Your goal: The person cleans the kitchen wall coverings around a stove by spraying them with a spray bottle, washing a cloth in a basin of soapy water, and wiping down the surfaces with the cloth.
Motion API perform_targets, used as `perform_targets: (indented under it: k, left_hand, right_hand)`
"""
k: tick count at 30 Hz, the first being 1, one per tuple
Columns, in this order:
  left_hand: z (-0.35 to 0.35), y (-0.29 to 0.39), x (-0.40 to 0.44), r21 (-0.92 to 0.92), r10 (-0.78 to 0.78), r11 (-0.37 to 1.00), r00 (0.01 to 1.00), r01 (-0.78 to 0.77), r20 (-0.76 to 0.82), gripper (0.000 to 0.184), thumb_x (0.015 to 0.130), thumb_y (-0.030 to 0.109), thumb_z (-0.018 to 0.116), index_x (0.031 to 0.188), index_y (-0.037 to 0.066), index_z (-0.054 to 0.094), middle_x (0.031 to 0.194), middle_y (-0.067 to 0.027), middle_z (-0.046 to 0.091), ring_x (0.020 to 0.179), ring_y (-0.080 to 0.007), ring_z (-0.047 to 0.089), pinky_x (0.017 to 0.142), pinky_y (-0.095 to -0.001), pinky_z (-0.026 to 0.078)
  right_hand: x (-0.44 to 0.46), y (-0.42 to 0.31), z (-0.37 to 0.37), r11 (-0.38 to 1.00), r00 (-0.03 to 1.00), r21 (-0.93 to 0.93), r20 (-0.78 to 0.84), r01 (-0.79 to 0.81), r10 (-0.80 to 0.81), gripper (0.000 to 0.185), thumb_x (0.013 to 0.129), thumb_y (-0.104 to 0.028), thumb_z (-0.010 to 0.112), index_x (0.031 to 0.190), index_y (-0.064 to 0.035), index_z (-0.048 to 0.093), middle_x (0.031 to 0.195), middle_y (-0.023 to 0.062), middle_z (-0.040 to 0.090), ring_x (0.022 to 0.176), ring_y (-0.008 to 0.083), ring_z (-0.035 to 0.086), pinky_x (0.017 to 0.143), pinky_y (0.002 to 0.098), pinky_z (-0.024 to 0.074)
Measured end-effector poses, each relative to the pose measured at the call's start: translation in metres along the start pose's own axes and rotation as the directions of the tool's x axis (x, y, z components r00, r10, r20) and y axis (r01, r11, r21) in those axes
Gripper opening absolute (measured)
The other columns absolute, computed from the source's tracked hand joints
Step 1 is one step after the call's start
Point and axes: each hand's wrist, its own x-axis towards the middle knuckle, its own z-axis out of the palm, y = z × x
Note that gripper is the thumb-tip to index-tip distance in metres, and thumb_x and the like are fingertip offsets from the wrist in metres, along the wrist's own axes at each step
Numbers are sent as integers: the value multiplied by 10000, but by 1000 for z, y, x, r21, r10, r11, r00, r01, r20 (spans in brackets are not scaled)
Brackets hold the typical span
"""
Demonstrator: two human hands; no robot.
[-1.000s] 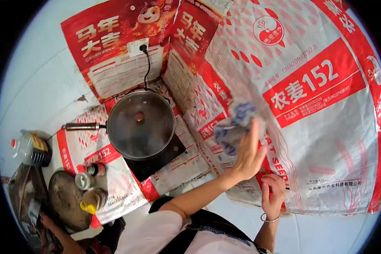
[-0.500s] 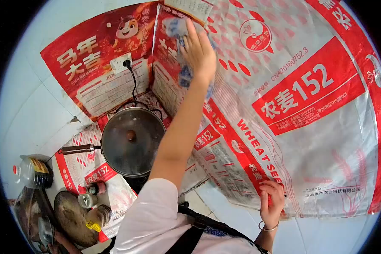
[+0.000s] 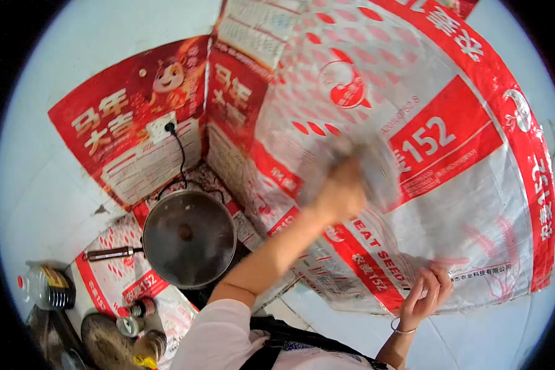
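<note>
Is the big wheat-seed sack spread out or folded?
Spread out: the sack covers a broad area, its large printed lettering open to view.

the wall sheet (image 3: 431, 228) is bearing "152" on its red panel (image 3: 447, 145); "农麦152" is running along its right border (image 3: 536, 206) and again on a lower red strip (image 3: 371, 271); beside that strip, "eat seed" is showing; "农业科技有限公司" is lining the lower edge; the left poster (image 3: 129, 111) is reading "马年大吉"; the right poster (image 3: 231, 92) is giving "马年", remainder blurring; the counter sheet (image 3: 172, 308) is repeating "农麦152"
</note>
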Motion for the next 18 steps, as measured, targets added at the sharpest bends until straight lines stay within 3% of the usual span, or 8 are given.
perform_targets:
  k: [1, 2, 6, 8, 11, 13, 16, 18]
  left_hand:
    - [-16, -23, 41, 16, 0, 1000, 954, 5, -298, 686, 864, 281, 486, 1445, 50, 204, 1235, -201, 519, 1152, -370, 443, 1063, -523, 184]
    - [-69, -52, 100, 100, -297, 952, 951, 288, 89, 593, 915, 256, 393, 1457, 104, 203, 1331, -204, 448, 1168, -386, 428, 1071, -559, 139]
    - [-65, -100, 140, 279, -12, 955, 953, 100, -301, 497, 974, 233, 257, 1458, 128, 207, 1426, -130, 376, 1211, -396, 412, 1086, -545, 115]
    - [-66, -89, 156, -95, -333, 942, 865, 322, -376, 520, 959, 237, 300, 1458, 121, 214, 1308, -196, 464, 1267, -442, 339, 1086, -576, 86]
    - [-54, -51, 128, 1, -3, 1000, 949, 3, -316, 556, 936, 253, 359, 1448, 79, 229, 1305, -191, 463, 1222, -431, 375, 1059, -594, 137]
    - [-58, -3, 96, -20, 37, 999, 999, -37, -24, 587, 900, 279, 411, 1435, 83, 269, 1296, -177, 477, 1201, -409, 410, 1042, -619, 153]
    - [-59, 67, 76, -111, 423, 905, 896, -410, 136, 431, 831, 258, 496, 1211, 58, 532, 1187, -197, 540, 1161, -396, 460, 991, -604, 249]
    - [-39, 96, 48, -367, 501, 837, 839, -407, 212, 299, 780, 291, 562, 978, 81, 640, 1146, -171, 576, 1184, -370, 468, 1019, -594, 262]
  right_hand:
    - [-1, 5, 1, 998, 999, -55, 19, 30, -29, 170, 765, -11, 594, 921, -60, 639, 960, 97, 563, 896, 261, 520, 809, 377, 395]
    - [-1, 13, -2, 992, 998, -115, 31, 52, -49, 186, 752, -7, 601, 922, -69, 642, 948, 85, 561, 882, 250, 517, 805, 373, 387]
    - [1, 14, -2, 967, 988, -217, 106, 137, -116, 230, 706, -36, 647, 920, -118, 655, 915, 47, 553, 849, 226, 513, 821, 362, 354]
    - [0, 19, 2, 961, 987, -226, 68, 159, -148, 235, 693, -58, 667, 911, -147, 659, 896, 25, 549, 834, 210, 501, 800, 356, 339]
    - [1, 19, 5, 965, 986, -201, 32, 169, -166, 232, 690, -65, 675, 901, -161, 659, 884, 12, 546, 820, 201, 488, 761, 350, 330]
    - [1, 19, 5, 967, 985, -187, 16, 172, -172, 219, 692, -68, 674, 886, -165, 654, 879, 10, 547, 816, 196, 481, 742, 352, 323]
    - [2, 16, 6, 967, 986, -195, 8, 163, -165, 200, 698, -70, 671, 873, -164, 648, 882, 9, 547, 810, 198, 481, 743, 349, 329]
    - [3, 16, 5, 966, 986, -200, 9, 166, -168, 197, 695, -73, 671, 867, -164, 647, 879, 10, 547, 803, 201, 480, 739, 347, 332]
